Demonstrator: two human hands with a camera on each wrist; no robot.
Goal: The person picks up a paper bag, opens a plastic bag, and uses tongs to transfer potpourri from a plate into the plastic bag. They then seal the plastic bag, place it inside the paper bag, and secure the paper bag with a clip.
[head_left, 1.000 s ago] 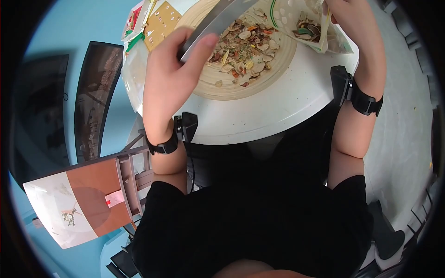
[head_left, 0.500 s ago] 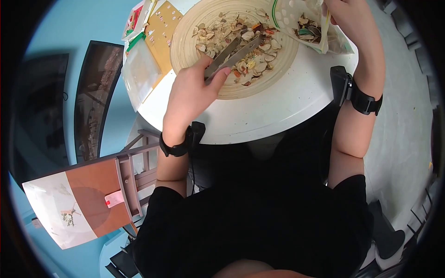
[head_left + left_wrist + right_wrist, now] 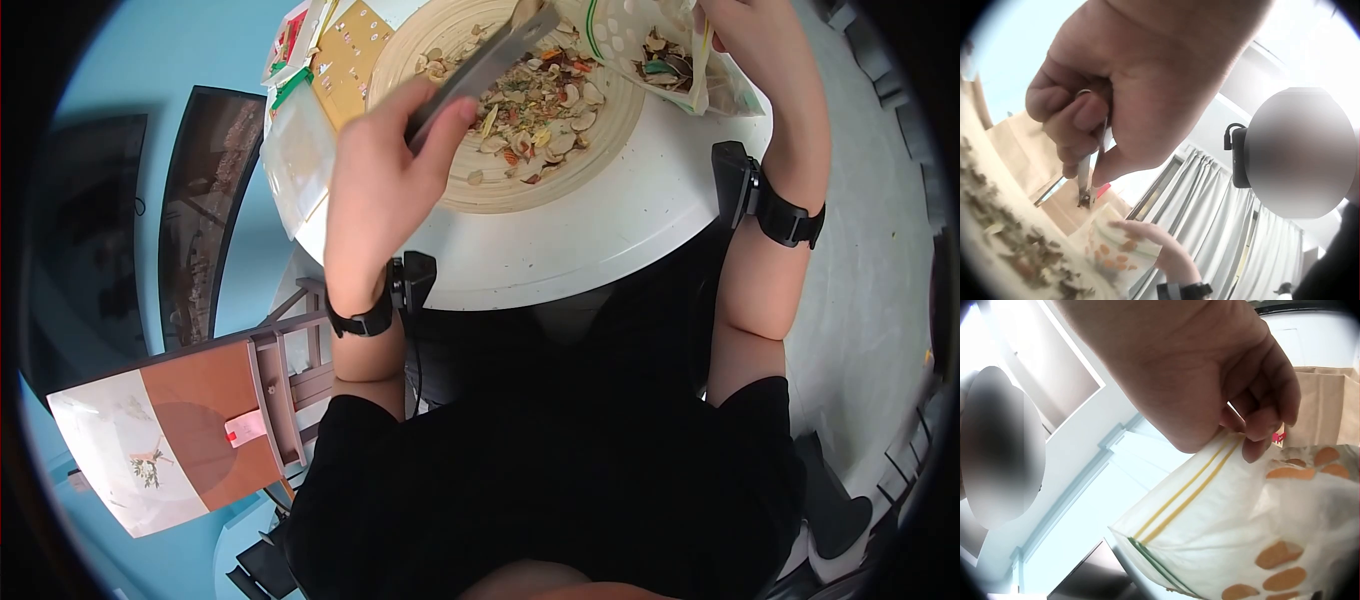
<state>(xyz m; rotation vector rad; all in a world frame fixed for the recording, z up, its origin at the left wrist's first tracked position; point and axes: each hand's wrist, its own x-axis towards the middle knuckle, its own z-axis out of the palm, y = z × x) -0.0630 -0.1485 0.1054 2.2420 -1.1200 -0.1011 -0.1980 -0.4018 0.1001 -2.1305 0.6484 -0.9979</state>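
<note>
Metal tongs (image 3: 480, 78) are gripped in the left hand (image 3: 385, 180), raised over the round woven tray (image 3: 480, 200). In the left wrist view the tongs' tips (image 3: 1087, 199) pinch small dark and pale bits. Dried flakes and slices (image 3: 545, 110) lie spread on the tray. My right hand (image 3: 760, 40) pinches the upper edge of a clear zip bag (image 3: 620, 40), which stands open at the tray's right with dried pieces inside. The right wrist view shows the right hand (image 3: 1260, 394) holding the bag's rim (image 3: 1191, 494) by its yellow-lined edge.
A brown sheet with small prints (image 3: 350, 55), a clear plastic packet (image 3: 298, 165) and a red and white box (image 3: 290, 45) lie left of the tray on the white table (image 3: 560, 255). Brown paper bags (image 3: 1322, 406) stand beyond the zip bag. A chair (image 3: 290, 385) is at lower left.
The left hand dipped with the tongs to the pieces on the tray, then rose up and to the left, with pieces between the tips. The right hand stays at the bag.
</note>
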